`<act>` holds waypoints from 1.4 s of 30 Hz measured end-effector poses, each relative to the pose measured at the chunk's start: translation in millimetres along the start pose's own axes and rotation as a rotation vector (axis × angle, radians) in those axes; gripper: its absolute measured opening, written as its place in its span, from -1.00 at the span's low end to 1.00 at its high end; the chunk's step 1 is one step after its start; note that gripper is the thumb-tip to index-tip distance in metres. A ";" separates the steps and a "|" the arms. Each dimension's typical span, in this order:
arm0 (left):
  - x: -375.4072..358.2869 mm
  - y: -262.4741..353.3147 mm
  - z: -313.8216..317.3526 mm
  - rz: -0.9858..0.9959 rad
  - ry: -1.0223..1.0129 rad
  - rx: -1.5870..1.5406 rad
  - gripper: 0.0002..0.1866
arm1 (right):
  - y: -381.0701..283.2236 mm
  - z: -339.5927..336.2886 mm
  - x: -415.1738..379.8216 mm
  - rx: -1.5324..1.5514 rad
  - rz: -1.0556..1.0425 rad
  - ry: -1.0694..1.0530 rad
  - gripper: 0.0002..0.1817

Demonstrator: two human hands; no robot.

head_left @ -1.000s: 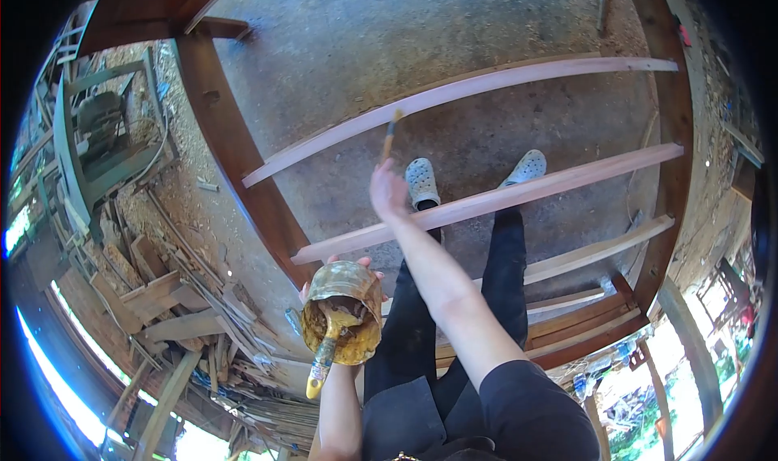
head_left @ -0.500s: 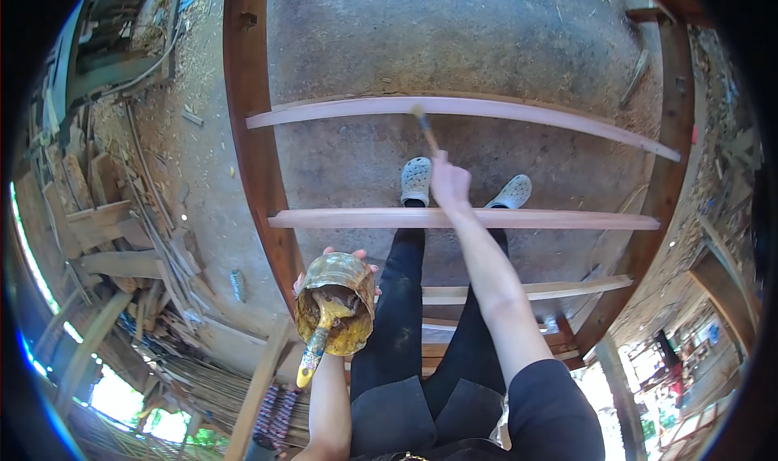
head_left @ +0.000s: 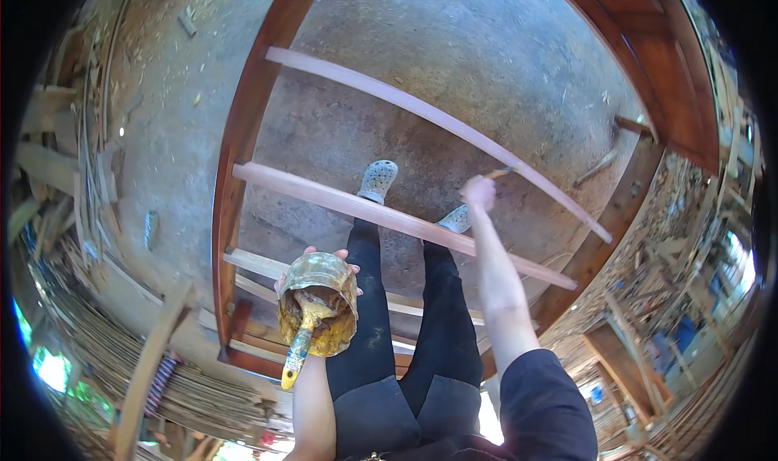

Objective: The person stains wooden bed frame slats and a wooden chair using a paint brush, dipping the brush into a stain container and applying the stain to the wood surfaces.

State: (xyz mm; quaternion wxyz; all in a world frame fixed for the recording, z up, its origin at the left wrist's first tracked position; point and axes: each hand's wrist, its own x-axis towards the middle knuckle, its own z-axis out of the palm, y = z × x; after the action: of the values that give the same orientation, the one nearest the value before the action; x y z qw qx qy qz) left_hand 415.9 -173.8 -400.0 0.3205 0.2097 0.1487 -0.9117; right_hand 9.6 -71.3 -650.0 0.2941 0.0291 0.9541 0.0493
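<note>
Beyond the right hand (head_left: 479, 192), closed around a brush (head_left: 500, 171), one slat (head_left: 438, 120) gets coated; nearer slats look pale. Left hand (head_left: 312, 258) cups the tin (head_left: 318, 303).

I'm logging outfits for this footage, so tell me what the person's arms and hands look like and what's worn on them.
Both hands are bare, with no gloves. The right hand ends a bare forearm; a black short sleeve covers the upper arm. The left hand and its forearm are bare too. No watch, rings or markings show.

floor: bare concrete (head_left: 478, 55) in the upper middle
scrap wood: pile of offcuts (head_left: 57, 177) at the left edge
my shoes: grey clogs (head_left: 378, 180) in the centre
</note>
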 end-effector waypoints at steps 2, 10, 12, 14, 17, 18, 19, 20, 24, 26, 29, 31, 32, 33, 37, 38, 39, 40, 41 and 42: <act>-7.8 -4.1 7.1 0.137 0.086 -0.234 -0.31 | -58.2 31.8 -36.4 0.072 -0.001 0.022 -0.54; -20.1 12.2 -6.9 0.371 0.140 -0.189 -0.36 | -242.8 96.4 -246.6 -0.036 -0.612 -0.055 -0.61; -25.9 20.0 -8.1 0.404 0.136 -0.212 -0.36 | -266.8 105.6 -268.3 -0.084 -0.847 -0.110 -0.66; -27.4 28.6 -5.6 0.413 0.120 -0.244 -0.37 | -284.3 105.9 -276.3 -0.135 -0.904 -0.109 -0.67; -28.1 39.6 -13.7 0.438 0.059 -0.254 -0.35 | -286.7 104.0 -260.5 -0.220 -0.946 -0.061 -0.67; -28.8 41.4 -15.7 0.438 0.051 -0.251 -0.34 | -281.0 101.0 -247.9 -0.250 -0.924 -0.024 -0.66; -28.8 44.7 -22.2 0.421 -0.006 -0.280 -0.34 | -273.2 91.6 -236.8 -0.296 -0.922 -0.028 -0.66; -29.1 45.7 -21.8 0.433 -0.005 -0.294 -0.34 | -261.9 79.7 -226.2 -0.339 -0.918 -0.032 -0.66; -29.1 45.6 -21.6 0.472 0.109 -0.353 -0.26 | -196.0 47.5 -172.9 -0.508 -0.912 0.074 -0.69; -27.1 46.0 -24.0 0.472 0.106 -0.345 -0.26 | -161.5 20.8 -155.0 -0.554 -0.836 0.079 -0.68; -23.6 44.8 -31.0 0.449 0.017 -0.302 -0.33 | -114.2 -27.2 -127.2 -0.575 -0.672 0.050 -0.62; -19.1 44.0 -22.0 0.436 0.043 -0.309 -0.32 | -81.7 -54.6 -97.8 -0.601 -0.598 0.114 -0.62; -17.7 44.8 -16.7 0.434 0.068 -0.314 -0.31 | -69.5 -67.9 -84.2 -0.607 -0.560 0.144 -0.64; -13.3 42.4 -11.5 0.425 0.038 -0.384 -0.30 | -57.0 -84.4 -72.9 -0.596 -0.597 0.203 -0.68; -3.5 38.5 -6.1 0.374 0.101 -0.344 -0.32 | -52.1 -146.1 -42.7 -0.544 -0.717 0.375 -0.77; -0.5 37.2 -0.8 0.369 0.111 -0.331 -0.32 | -65.9 -160.1 -49.2 -0.509 -0.757 0.430 -0.77; 3.8 36.7 4.7 0.379 0.155 -0.336 -0.33 | -86.3 -168.2 -61.9 -0.425 -0.819 0.458 -0.76; 6.8 35.6 8.7 0.389 0.200 -0.343 -0.34 | -107.2 -172.1 -76.5 -0.340 -0.877 0.486 -0.74; 9.5 34.7 11.8 0.385 0.194 -0.329 -0.33 | -127.7 -169.2 -90.7 -0.248 -0.908 0.464 -0.73; 12.5 32.7 14.7 0.390 0.202 -0.317 -0.33 | -150.5 -160.9 -106.4 -0.153 -0.942 0.442 -0.72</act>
State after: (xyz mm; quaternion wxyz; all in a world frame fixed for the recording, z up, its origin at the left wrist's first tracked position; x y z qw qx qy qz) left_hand 423.9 -210.8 -397.7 0.5026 0.2716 0.2775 -0.7724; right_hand 2.7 -242.2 -475.1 0.0775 -0.4355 0.8967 -0.0138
